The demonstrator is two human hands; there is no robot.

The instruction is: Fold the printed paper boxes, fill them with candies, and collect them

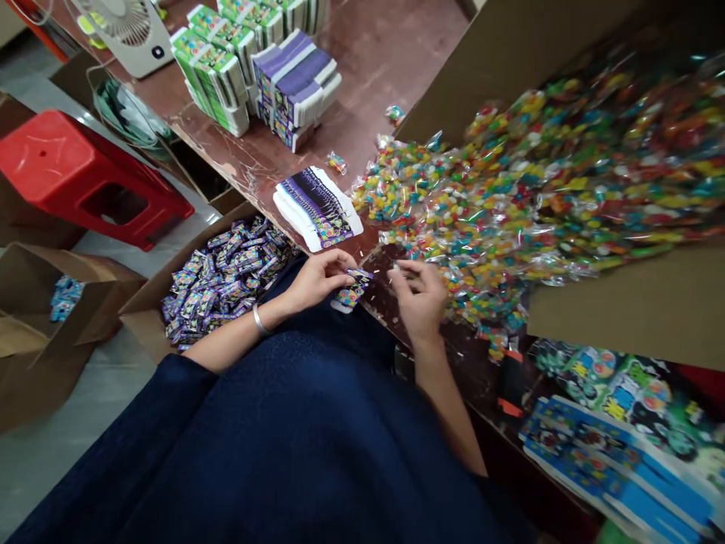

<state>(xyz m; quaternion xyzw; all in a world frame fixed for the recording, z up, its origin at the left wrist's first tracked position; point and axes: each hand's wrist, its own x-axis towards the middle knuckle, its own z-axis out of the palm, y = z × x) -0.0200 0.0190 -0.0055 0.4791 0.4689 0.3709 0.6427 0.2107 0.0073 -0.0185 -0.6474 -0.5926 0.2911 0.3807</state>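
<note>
My left hand (322, 281), a silver bangle at its wrist, grips a small purple printed candy box (352, 291) over the table edge. To its right, my right hand (418, 295) is closed in a pinch; something small and pale may be at its fingertips, too small to make out. Just beyond the hands lies a stack of flat purple box blanks (320, 208). A large heap of clear sachets of coloured candy (447, 204) spreads from a tipped carton (628, 302) beside my right hand. Below my left forearm, a carton (148, 306) holds many filled purple candy boxes (220, 276).
Bundled purple blanks (297, 75) and green blanks (209, 75) stand at the table's far side, near a white fan (128, 34). A red stool (84, 174) and another carton (34, 355) are on the floor at left. Blue printed sheets (612, 461) lie at lower right.
</note>
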